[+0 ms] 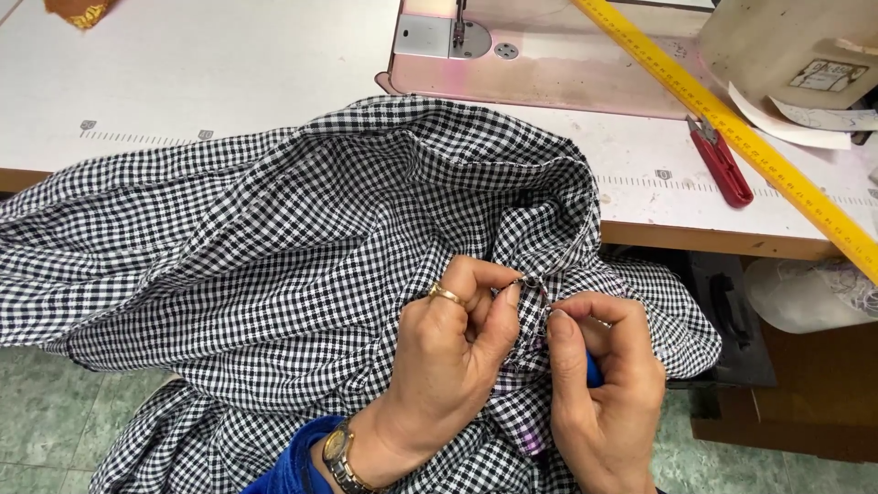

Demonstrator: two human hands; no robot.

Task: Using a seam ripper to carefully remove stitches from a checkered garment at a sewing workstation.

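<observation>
Soft, light black-and-white checked cotton garment (274,265) bunched below white bench (183,82); left hand (457,348) pinches seam, right hand (604,384) closed around blue-handled tool; grip best near seam

Single head-worn camera, looking steeply down and forward from just above the sewing table (229,82). Close range: the table's near edge crosses mid-frame, the sewing machine bed (540,64) sits beyond it at top, green floor tiles (37,412) show below it.
</observation>
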